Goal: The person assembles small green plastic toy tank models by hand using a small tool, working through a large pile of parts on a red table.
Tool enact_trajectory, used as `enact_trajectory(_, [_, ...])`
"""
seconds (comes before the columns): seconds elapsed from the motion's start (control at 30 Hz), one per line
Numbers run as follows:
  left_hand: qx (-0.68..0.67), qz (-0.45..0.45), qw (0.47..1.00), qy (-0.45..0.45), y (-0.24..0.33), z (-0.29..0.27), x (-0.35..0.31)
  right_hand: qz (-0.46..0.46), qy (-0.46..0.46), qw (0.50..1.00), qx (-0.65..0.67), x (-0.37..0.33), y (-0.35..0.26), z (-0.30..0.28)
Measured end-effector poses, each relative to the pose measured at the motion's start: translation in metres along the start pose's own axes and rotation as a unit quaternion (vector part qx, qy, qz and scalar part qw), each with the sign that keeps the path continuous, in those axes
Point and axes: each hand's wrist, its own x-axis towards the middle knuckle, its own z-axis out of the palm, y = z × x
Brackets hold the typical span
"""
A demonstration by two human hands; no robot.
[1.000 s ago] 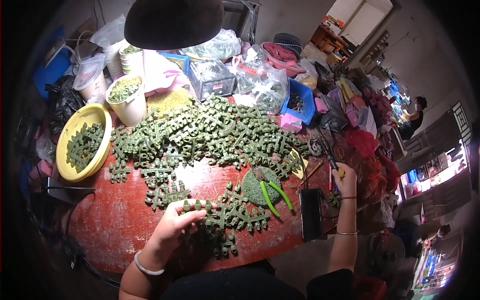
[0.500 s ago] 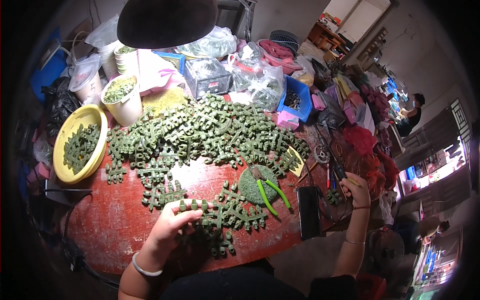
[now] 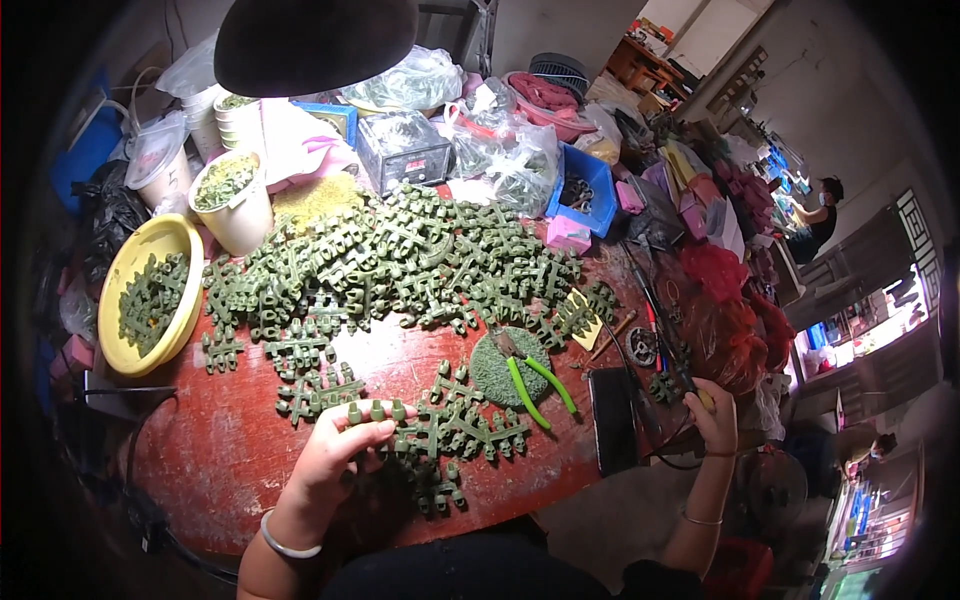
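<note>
My left hand [image 3: 330, 450] pinches a green branched piece [image 3: 377, 410] with short round stubs, at the near side of the table. Beside it on the red tabletop lies a small group of similar green pieces [image 3: 470, 432]. Over at the right, my right hand [image 3: 716, 425] is closed around a pen-like tool [image 3: 706, 401] with a yellowish part; its tip is hard to make out. Between the hands, pliers [image 3: 518, 384] with bright green handles rest on a round green pad [image 3: 488, 376]. A dark phone-like slab [image 3: 608, 420] lies left of my right hand.
A large heap of green pieces [image 3: 400, 250] covers the table's middle. Yellow basin [image 3: 112, 340] and white bucket [image 3: 240, 222] stand left. Behind are a dark box [image 3: 402, 160], plastic bags [image 3: 525, 175] and a blue bin [image 3: 598, 212]. A lamp [image 3: 315, 50] hangs above.
My right hand has moved slightly down and nearer to me with the tool. My left hand keeps its hold on the green piece. The view has shifted slightly.
</note>
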Motion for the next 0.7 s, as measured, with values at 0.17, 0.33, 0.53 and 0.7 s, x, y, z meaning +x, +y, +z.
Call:
enact_trajectory(0.17, [0.006, -0.009, 1.000, 0.009, 0.001, 0.001, -0.002, -0.229, 0.075, 0.947, -0.214, 0.011, -0.017, 0.019])
enact_trajectory(0.33, [-0.007, 0.002, 1.000, 0.005, -0.001, -0.002, 0.001, -0.221, 0.056, 0.960, -0.163, 0.018, -0.050, 0.046])
enact_trajectory(0.53, [-0.005, 0.001, 1.000, 0.017, 0.000, -0.002, 0.001, -0.192, 0.136, 0.942, -0.240, 0.011, -0.052, 0.052])
enact_trajectory(0.7, [0.004, -0.002, 1.000, 0.029, 0.003, 0.009, -0.003, -0.145, 0.213, 0.937, -0.237, 0.004, -0.051, 0.069])
